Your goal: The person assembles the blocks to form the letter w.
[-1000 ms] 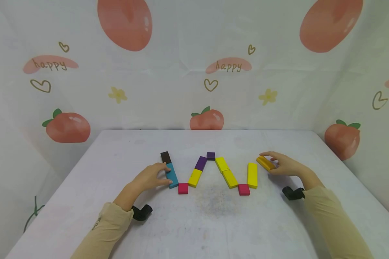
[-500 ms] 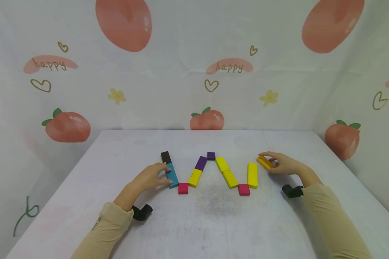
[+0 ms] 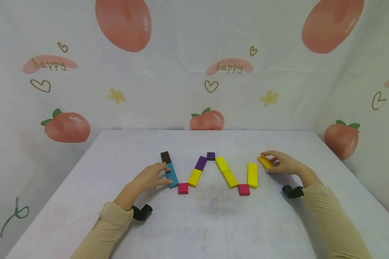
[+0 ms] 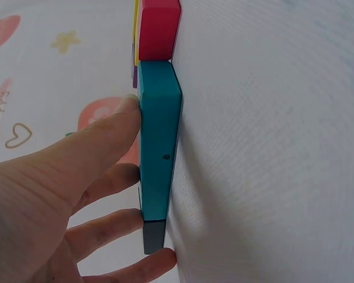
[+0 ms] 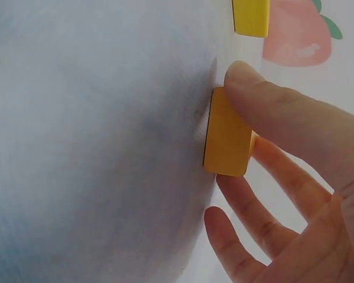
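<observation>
My left hand point(image 3: 152, 177) rests its thumb and fingertips on a long blue block point(image 3: 173, 177), with a dark brown block point(image 3: 165, 157) at its far end. In the left wrist view, the thumb and fingers touch the blue block point(image 4: 159, 141) along one side without wrapping round it. My right hand point(image 3: 285, 164) pinches an orange-yellow block point(image 3: 265, 163) between thumb and fingers. The right wrist view shows the thumb on that block point(image 5: 227, 135) and fingers behind it. Just left of it in the head view lies a long yellow block point(image 3: 252, 175). Whether the pinched block touches the table cannot be told.
Several blocks form a zigzag on the white table point(image 3: 197, 230): red ones point(image 3: 183, 188) at the low corners, a small purple block point(image 3: 211, 156) at the peak, yellow blocks point(image 3: 230, 178) along the slopes. A patterned cloth point(image 3: 168, 100) hangs behind.
The orange-yellow block in my right hand has shifted slightly rightward and turned a little. My left hand and the other blocks stay put. A green string at the far left has swung left.
</observation>
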### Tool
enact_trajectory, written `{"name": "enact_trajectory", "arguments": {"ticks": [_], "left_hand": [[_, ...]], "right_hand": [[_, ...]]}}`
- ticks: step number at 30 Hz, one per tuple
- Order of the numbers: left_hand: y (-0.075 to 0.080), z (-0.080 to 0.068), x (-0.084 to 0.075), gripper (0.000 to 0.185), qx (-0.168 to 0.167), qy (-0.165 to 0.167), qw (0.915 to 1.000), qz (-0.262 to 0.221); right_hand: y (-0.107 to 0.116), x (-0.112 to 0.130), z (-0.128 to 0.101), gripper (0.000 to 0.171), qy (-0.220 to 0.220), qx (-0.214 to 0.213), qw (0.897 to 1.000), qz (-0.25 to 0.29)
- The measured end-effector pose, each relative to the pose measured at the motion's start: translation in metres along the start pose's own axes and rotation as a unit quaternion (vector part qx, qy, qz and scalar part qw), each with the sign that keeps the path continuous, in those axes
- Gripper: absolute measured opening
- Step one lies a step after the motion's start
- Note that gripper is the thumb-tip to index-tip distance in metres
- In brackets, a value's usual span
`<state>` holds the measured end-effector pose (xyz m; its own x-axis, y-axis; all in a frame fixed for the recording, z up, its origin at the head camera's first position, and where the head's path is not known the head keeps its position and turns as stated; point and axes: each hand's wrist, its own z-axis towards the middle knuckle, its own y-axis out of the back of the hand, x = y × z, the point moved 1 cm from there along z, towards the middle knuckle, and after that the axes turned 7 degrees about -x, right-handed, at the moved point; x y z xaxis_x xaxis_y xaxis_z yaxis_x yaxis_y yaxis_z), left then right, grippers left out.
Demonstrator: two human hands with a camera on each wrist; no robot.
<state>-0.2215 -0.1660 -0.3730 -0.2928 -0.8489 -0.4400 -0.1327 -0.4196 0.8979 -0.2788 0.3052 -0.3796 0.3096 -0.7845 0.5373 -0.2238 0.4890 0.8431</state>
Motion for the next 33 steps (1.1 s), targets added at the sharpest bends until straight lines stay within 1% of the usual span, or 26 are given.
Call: {"name": "enact_trajectory", "arguments": {"ticks": [4,11,15,22,27,33], "left_hand": [[0.0,0.0,-0.001,0.045,-0.001,-0.002,1.0,0.001],[-0.001,0.0,-0.001,0.044,-0.005,0.001,1.0,0.0],[-0.002,0.0,-0.001,0.044,-0.008,-0.004,1.0,0.001],[-0.003,0.0,0.001,0.044,-0.009,-0.008,0.9999,0.004],[-0.003,0.001,0.001,0.044,-0.009,-0.009,0.9999,0.006],[-0.002,0.0,0.0,0.043,-0.01,-0.011,0.9999,0.005]], "right_hand": [[-0.001,-0.002,0.001,0.062,-0.01,-0.009,1.0,0.005],[-0.004,0.001,0.003,0.063,-0.03,-0.019,0.999,0.006],[-0.005,0.003,0.004,0.064,-0.04,-0.031,0.999,0.01],[-0.006,0.005,0.008,0.065,-0.036,-0.058,0.997,0.022],[-0.005,0.01,0.01,0.066,-0.035,-0.067,0.997,0.032],[-0.007,0.015,0.015,0.068,-0.053,-0.073,0.995,0.041]]}}
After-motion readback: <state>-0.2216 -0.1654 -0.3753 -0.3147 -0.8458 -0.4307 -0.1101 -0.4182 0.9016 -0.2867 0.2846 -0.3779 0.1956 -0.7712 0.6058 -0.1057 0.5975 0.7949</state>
